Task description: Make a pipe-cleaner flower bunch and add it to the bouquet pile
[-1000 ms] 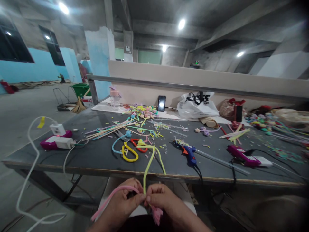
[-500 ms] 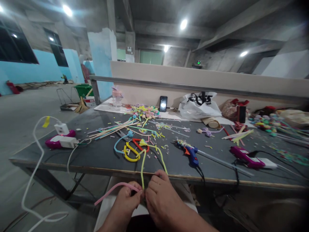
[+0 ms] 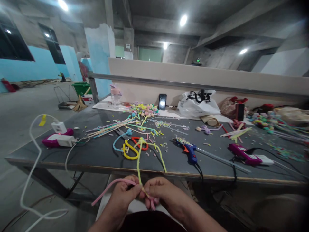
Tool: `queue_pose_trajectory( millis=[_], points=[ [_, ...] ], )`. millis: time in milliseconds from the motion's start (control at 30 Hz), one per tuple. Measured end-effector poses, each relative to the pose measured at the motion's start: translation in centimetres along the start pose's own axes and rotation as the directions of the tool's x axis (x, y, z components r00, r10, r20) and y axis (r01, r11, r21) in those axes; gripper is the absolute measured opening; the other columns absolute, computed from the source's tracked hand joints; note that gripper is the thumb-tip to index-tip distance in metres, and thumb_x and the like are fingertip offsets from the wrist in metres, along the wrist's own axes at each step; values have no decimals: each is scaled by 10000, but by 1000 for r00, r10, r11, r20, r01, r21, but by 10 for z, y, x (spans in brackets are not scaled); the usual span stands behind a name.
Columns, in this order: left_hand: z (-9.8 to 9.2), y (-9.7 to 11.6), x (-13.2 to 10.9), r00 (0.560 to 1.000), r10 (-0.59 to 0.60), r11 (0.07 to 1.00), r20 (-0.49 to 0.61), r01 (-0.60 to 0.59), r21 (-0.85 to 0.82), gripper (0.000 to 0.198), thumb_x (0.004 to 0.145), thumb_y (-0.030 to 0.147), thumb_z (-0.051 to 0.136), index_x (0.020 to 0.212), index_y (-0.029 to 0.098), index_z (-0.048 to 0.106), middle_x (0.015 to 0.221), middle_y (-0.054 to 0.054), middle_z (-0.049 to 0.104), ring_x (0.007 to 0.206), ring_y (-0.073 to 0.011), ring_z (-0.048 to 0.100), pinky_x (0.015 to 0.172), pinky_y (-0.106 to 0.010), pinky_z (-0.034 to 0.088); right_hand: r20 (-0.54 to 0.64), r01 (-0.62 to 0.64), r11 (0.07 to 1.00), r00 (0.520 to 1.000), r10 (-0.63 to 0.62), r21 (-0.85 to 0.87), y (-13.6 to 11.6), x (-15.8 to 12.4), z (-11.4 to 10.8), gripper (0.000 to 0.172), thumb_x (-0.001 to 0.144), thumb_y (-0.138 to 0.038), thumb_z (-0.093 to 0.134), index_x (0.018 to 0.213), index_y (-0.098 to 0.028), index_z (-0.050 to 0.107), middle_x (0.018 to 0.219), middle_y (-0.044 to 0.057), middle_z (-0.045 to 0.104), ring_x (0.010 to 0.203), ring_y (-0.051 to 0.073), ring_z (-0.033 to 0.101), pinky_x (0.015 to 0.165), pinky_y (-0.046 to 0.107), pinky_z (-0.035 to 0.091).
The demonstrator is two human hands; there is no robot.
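Observation:
Below the table's front edge, my left hand (image 3: 124,195) and my right hand (image 3: 160,193) meet, both pinched shut. Between them they hold a pink pipe cleaner (image 3: 108,188), which curves out to the left, and a yellow-green pipe cleaner (image 3: 139,161), which rises up past the table edge. A short pink end sticks down under my right fingers. On the grey table (image 3: 96,154) just beyond lie a yellow loop (image 3: 129,153), a red loop (image 3: 141,145) and a blue curved piece (image 3: 118,140).
A blue glue gun (image 3: 190,151) lies right of centre, its cord over the edge. Pink devices sit at the left (image 3: 56,140) and right (image 3: 242,154), with a white cable (image 3: 31,167) hanging off the left. Loose pipe cleaners, a phone (image 3: 162,101) and a white bag (image 3: 198,104) lie farther back.
My hands stayed together below the table edge, working the two pipe cleaners; the right fingers curled back into a pinch and the pink end shows again beneath them.

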State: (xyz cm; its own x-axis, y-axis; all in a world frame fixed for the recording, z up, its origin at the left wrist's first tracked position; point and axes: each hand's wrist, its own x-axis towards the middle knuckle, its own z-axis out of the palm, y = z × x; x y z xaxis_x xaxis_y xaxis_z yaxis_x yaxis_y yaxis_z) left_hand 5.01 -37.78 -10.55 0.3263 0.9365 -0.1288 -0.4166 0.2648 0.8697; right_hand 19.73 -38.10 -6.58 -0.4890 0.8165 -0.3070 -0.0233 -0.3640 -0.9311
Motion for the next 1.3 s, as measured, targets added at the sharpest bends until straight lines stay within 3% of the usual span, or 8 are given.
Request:
queue_pose_trajectory(
  millis=[233, 633, 833, 1033, 1200, 1300],
  points=[
    [5, 5, -8, 998, 36, 996, -49, -40, -79, 193, 640, 243, 663, 593, 144, 504, 511, 31, 509, 495, -86, 473, 519, -209, 359, 81, -9, 981, 997, -7, 195, 13, 3, -2, 160, 687, -221, 574, 717, -75, 633, 527, 15, 593, 394, 50, 470, 425, 170, 261],
    [-7, 1, 0, 995, 71, 997, 71, -70, -12, 165, 672, 270, 639, 723, 123, 584, 550, -7, 550, 528, -117, 511, 544, -234, 386, 90, -24, 988, 996, 11, 155, 7, 7, -4, 192, 710, -219, 529, 720, -67, 646, 518, 13, 573, 407, 46, 455, 445, 166, 307],
    [-7, 7, 1, 989, 126, 990, 75, -130, 52, 152, 643, 255, 662, 628, 140, 563, 604, -1, 506, 575, -120, 486, 560, -233, 382, 103, -3, 972, 994, -22, 235, 9, 7, -3, 152, 688, -219, 570, 673, -78, 624, 532, 14, 576, 421, 60, 483, 437, 170, 340],
    [-11, 19, -2, 969, 211, 866, 129, -246, 436, 127, 695, 224, 600, 594, 150, 581, 690, -15, 518, 687, -141, 483, 651, -242, 372, 16, -27, 963, 1000, 23, 267, 8, 8, -2, 74, 596, -168, 593, 608, -95, 584, 549, 19, 593, 418, 68, 511, 355, 145, 299],
    [-6, 18, -5, 963, 262, 837, 59, -257, 483, 142, 696, 235, 573, 580, 155, 554, 650, -6, 502, 650, -140, 464, 611, -235, 358, -101, 14, 982, 995, 6, 189, 9, 10, 3, 96, 560, -201, 580, 579, -109, 560, 534, 13, 575, 409, 60, 465, 350, 149, 285],
    [-3, 13, -6, 970, 244, 868, -11, -214, 447, 137, 701, 233, 563, 591, 155, 542, 623, 3, 485, 632, -133, 447, 607, -234, 353, -187, 14, 999, 982, -22, -45, 8, 11, 7, 115, 603, -241, 531, 570, -131, 541, 476, -21, 510, 375, 63, 408, 378, 183, 318]
  ],
)
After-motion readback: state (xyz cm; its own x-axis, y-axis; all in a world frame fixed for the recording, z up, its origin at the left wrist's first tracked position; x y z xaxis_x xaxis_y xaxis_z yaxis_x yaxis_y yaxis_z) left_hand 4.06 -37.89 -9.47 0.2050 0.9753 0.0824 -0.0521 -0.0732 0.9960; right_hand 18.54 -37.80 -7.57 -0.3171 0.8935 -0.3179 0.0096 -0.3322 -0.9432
